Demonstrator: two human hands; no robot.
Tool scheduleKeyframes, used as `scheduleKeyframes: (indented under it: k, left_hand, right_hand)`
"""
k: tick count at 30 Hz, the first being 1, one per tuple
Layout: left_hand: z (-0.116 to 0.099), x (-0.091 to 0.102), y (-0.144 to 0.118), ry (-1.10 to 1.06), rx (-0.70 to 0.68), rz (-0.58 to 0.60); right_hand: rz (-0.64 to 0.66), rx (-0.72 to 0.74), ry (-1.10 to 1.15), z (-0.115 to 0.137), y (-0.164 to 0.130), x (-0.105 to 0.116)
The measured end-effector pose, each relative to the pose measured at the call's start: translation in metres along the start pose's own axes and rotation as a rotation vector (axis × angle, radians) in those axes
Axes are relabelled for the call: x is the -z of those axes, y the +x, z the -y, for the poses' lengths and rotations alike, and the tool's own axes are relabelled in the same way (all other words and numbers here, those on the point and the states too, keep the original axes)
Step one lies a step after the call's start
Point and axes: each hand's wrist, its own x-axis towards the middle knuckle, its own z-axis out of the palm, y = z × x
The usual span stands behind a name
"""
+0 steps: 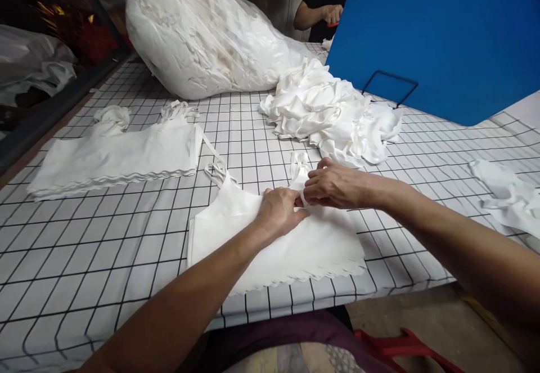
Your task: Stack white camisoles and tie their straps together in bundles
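Observation:
In front of me a stack of white camisoles (270, 249) lies flat on the checked cloth, its layered lower edges toward me. Loops of thin straps (217, 171) stick up at its far left corner, and more straps show at the far right one. My left hand (279, 211) rests on the upper edge of the top camisole, thumb and fingers closed on its fabric. Right beside it, my right hand (328, 186) is curled, pinching the same camisole near the right strap. Its fingertips are partly hidden.
A second neat stack of white camisoles (122, 153) lies at the left. Behind are a heap of crumpled white garments (333, 111) and a big stuffed plastic bag (206, 35). A blue board (430, 35) stands back right; another person's hand (332, 14) shows beside it. Loose white fabric (510, 193) lies right.

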Motion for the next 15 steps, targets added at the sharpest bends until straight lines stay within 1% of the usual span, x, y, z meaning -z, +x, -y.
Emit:
scheduleKeyframes:
  k: [5,8,12,13,15]
  left_hand:
    - [0.002,-0.001,0.000,-0.019,0.026,-0.031]
    - [0.003,-0.003,0.001,-0.025,0.033,-0.041]
    - [0.006,-0.004,0.000,-0.009,0.011,-0.045]
    - [0.007,-0.005,0.000,0.005,-0.001,-0.059]
    - [0.009,-0.008,-0.001,0.053,-0.054,-0.129]
  right_hand:
    - [-0.200,-0.131,0.012,-0.031,0.002,0.018]
    - [-0.338,-0.211,0.117,-0.048,0.009,0.022]
    - [-0.524,-0.376,0.318,-0.071,0.022,0.013]
    - [-0.541,-0.426,0.360,-0.076,0.025,0.009]
    - [-0.518,-0.533,0.419,-0.087,0.031,0.000]
